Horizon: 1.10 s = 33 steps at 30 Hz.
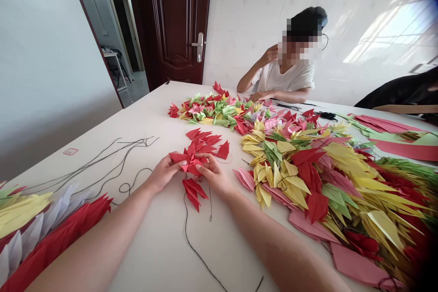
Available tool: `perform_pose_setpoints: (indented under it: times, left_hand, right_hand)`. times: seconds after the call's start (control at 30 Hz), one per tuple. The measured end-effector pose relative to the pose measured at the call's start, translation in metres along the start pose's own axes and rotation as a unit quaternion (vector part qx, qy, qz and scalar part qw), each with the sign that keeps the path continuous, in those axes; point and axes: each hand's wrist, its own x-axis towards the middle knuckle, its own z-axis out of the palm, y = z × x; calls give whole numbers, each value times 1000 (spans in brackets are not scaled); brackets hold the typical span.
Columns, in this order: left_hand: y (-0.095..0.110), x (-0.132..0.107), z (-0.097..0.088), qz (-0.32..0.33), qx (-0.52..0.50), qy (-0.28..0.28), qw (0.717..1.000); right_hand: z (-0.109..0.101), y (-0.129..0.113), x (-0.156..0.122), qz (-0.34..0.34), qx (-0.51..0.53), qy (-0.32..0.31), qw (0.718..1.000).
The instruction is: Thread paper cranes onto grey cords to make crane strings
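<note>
Between my two hands is a red folded-paper flower (pixel 191 163) with pointed petals. My left hand (pixel 165 171) pinches its left side between thumb and fingers. On its right side, my right hand (pixel 212 171) grips it with thumb and fingertips. Just beyond lie more red folded-paper pieces (pixel 207 139), and a small stack of red folded pieces (pixel 195 193) rests on the table below my hands. A dark cord (pixel 187 232) runs from under the flower toward me. A needle-like tool (pixel 210 216) with a looped end lies by my right wrist.
A large heap of folded paper (pixel 284 169) in yellow, red, pink and green covers the right side. Another multicoloured pile (pixel 219 109) lies farther back. Dark cords (pixel 112 164) spread at left, near strung paper pieces (pixel 58 232). Across the white table (pixel 143 246) sits a person (pixel 284 73).
</note>
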Motion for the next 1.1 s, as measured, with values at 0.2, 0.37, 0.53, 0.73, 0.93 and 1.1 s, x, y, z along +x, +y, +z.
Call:
perform_pose_setpoints:
  times: [0.2, 0.37, 0.53, 0.73, 0.93, 1.1]
  left_hand:
    - [-4, 3, 2, -25, -33, 62, 997]
    - [-6, 4, 2, -8, -34, 83, 996]
    - [-7, 3, 3, -7, -21, 103, 994]
    - [-7, 4, 1, -2, 88, 190, 978]
    - [-12, 8, -3, 12, 150, 244, 958]
    - [-16, 11, -5, 16, 153, 242, 958]
  right_hand:
    - [1, 1, 1, -42, -17, 84, 995]
    - [-1, 3, 1, -118, -133, 146, 973]
    - [-1, 0, -4, -156, -296, 116, 935]
    - [8, -4, -15, -336, -487, 58, 804]
    - [11, -1, -14, -272, -577, -14, 770]
    - [9, 1, -13, -247, -593, -66, 764]
